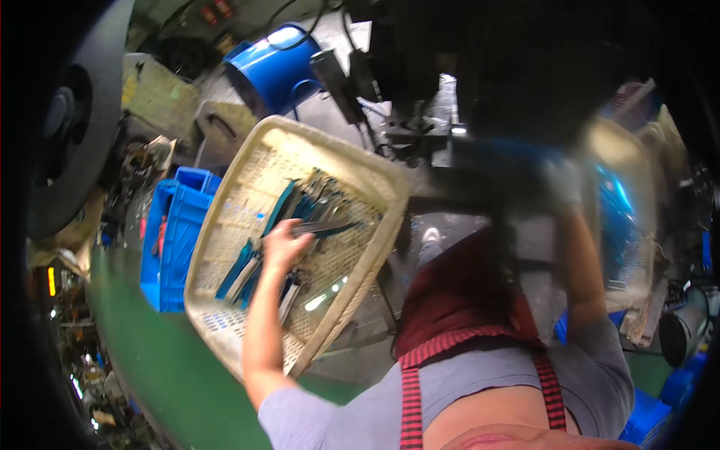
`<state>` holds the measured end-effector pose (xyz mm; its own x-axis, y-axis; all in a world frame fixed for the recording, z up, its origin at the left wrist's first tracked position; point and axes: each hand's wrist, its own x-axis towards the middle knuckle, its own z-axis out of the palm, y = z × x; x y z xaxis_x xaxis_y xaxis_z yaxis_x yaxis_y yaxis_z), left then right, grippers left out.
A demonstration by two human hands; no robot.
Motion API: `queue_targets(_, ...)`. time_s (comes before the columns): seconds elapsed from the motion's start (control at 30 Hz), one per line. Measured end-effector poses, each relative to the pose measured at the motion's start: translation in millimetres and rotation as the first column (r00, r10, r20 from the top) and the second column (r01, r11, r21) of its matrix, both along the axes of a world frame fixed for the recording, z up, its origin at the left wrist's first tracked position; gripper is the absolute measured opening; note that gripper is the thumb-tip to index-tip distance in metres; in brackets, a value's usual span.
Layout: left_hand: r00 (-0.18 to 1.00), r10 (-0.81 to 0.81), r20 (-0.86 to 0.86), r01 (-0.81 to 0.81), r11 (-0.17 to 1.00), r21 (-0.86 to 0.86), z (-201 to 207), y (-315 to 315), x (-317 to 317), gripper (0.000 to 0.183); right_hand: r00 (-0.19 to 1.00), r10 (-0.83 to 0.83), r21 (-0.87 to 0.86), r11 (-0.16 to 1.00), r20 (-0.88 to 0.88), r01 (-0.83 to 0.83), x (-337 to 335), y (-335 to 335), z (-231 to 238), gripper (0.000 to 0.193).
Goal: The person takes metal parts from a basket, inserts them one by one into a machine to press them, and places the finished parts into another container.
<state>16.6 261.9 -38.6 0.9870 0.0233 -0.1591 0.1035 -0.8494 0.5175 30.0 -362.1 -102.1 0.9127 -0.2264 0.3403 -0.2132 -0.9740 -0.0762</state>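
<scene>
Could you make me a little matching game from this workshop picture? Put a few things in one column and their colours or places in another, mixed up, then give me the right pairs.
Things:
1. woven basket
2. drum
3. left hand
4. right hand

Descriptions:
A. blue, at the top, beyond the basket
B. cream, tilted, with long metal pieces lying in it
C. blurred, in a pale glove, raised by the dark machine
D. bare, gripping a metal piece inside the basket

Pairs: 1-B, 2-A, 3-D, 4-C
</scene>
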Motion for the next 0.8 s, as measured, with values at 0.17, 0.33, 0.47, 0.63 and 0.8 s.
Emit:
queue_targets(0.17, 0.904, 0.362, 0.229, -0.138, 0.751, -0.646, 131.2, 22.2, -44.2, 0.03, 0.954, -0.298, 0.417, 0.873, 0.043, 0.254, -149.9, -116.8, 28.0, 0.025)
queue_targets(0.33, 0.952, 0.302, 0.037, -0.083, 0.375, -0.923, 138.9, -59.0, -60.5, 0.037, 0.683, -0.637, -0.117, 0.756, -0.358, 0.644, -186.7, -87.4, 87.4, 0.03)
queue_targets(0.47, 0.98, 0.027, -0.196, -0.198, 0.148, -0.969, 85.8, -191.7, -40.7, 0.032, 0.911, 0.182, 0.347, 0.937, -0.37, -0.046, -179.3, 62.5, 108.7, 0.036)
queue_targets(0.63, 0.946, 0.001, -0.325, -0.325, -0.014, -0.946, 16.8, -289.8, 26.4, 0.033, 0.723, 0.683, 0.252, 0.722, -0.105, -0.645, -201.5, 148.3, 110.9, 0.046)
queue_targets(0.8, 0.92, -0.017, -0.392, -0.39, 0.068, -0.918, -17.8, -317.3, 75.4, 0.04, 0.628, 0.77, 0.298, 0.577, 0.114, -0.761, -207.5, 151.2, 107.2, 0.032)
